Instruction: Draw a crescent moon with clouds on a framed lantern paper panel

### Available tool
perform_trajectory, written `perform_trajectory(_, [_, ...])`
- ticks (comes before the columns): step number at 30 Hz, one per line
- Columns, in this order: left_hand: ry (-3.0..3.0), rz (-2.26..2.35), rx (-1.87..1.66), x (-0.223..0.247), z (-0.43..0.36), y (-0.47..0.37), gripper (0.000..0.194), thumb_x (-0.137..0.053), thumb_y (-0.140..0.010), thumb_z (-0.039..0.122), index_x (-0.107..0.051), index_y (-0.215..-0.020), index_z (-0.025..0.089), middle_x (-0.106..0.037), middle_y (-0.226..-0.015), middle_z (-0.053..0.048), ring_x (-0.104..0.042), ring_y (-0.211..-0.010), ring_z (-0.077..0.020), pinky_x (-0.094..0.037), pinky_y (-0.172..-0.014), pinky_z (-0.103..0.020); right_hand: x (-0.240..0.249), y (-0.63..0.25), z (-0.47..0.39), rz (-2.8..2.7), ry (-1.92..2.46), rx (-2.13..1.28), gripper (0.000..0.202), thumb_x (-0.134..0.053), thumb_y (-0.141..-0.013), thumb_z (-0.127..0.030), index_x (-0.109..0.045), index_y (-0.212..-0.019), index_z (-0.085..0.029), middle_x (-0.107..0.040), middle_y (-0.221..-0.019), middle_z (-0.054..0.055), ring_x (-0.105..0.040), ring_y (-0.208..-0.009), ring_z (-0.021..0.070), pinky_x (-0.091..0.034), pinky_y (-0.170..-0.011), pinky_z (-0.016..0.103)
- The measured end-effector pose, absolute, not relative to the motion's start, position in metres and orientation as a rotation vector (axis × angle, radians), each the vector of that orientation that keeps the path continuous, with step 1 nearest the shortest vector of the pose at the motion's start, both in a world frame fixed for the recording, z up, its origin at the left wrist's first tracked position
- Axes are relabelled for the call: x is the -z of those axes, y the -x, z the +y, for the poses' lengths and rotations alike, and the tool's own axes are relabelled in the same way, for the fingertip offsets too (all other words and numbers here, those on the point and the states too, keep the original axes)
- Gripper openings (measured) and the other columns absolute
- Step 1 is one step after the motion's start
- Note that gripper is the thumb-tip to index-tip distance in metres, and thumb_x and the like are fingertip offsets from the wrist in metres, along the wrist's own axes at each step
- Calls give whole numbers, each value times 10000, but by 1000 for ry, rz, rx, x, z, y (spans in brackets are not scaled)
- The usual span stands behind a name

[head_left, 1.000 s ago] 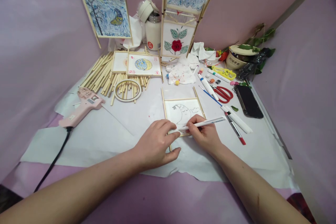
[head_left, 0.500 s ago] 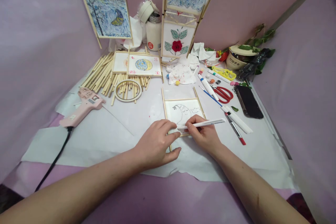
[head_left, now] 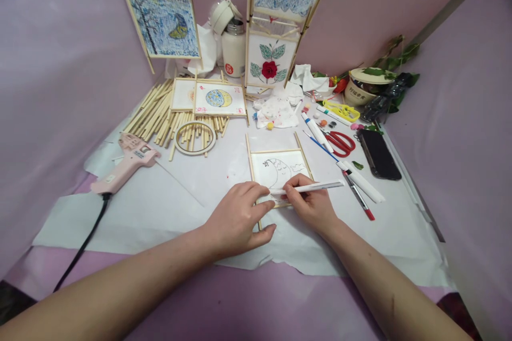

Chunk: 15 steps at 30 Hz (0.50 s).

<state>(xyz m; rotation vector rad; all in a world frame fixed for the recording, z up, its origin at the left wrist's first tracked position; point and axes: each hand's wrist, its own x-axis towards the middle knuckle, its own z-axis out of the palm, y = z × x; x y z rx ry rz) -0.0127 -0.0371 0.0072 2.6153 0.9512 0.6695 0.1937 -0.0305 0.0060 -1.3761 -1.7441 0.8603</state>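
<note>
A white pen (head_left: 320,186) is held in my right hand (head_left: 310,203), its tip over the lower part of a stick-framed paper (head_left: 262,170). The paper bears a black line drawing of a crescent moon with a face, a star and a cloud. My left hand (head_left: 240,216) rests across the frame's lower left corner with its fingers apart, holding nothing. The fingertips of both hands are close together, and they hide part of the drawing's lower edge.
Left are a pink glue gun (head_left: 128,162), a tape roll (head_left: 195,137) and wooden sticks (head_left: 154,112). Right are red scissors (head_left: 342,144), a phone (head_left: 379,154), markers (head_left: 362,181) and a red pen (head_left: 359,197). Behind stand a bottle (head_left: 234,50) and framed pictures (head_left: 272,58).
The pen and my right hand's fingers have shifted very slightly over the paper. My left hand has stayed in place.
</note>
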Motion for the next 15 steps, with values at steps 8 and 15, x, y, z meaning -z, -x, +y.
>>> perform_trajectory(8, [-2619,953,-671,-8,-37,13,318,-621,-814,339,-663,-1065,149,-604,-1128,-149,-542,-1049,-304,-463,-882,-476,-5,-196,-31,-1742,1396,-834,169,-521,-884,-253,-556,-725,-206,-617,-625,-19,-554,-565,125,-420,-547,242])
perform_trajectory(15, [-2627,952,-681,-9,-37,13,303,-624,-813,337,-666,-1046,148,-612,-1106,-147,-550,-1037,-303,-468,-874,-476,-6,-196,-31,-1722,1399,-804,184,-516,-872,-254,-542,-697,-207,-612,-601,-19,-559,-560,131,-421,-540,245])
